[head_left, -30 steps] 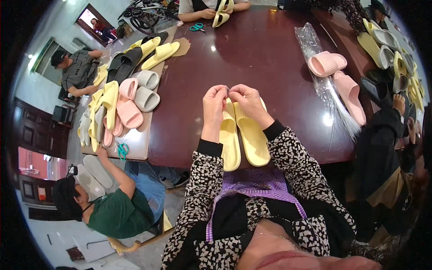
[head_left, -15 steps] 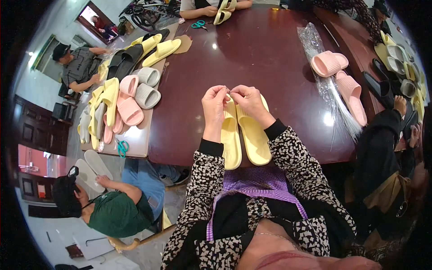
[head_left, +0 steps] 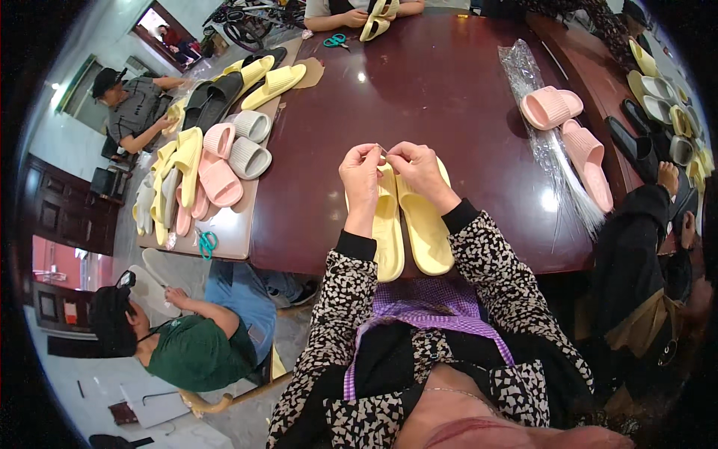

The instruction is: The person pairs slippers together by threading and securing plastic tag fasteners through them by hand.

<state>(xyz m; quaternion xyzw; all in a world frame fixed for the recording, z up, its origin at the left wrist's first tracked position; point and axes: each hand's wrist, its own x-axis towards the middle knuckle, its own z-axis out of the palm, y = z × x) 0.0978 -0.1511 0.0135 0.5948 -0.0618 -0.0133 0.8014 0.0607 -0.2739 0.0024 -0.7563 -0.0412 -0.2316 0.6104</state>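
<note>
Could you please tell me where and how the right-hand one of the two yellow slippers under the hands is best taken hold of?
I'd take that yellow slipper by its heel end, coming from the near side and pinching across the side edges. The rounded heel faces that way, uncovered, while the right hand partly hides the front end.

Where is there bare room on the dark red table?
The widest free patch on the table lies beyond the left hand and right hand, between the far teal scissors and the clear wrap. Another lies between the yellow slippers and white strands. It is crowded around the pink slippers.
</note>
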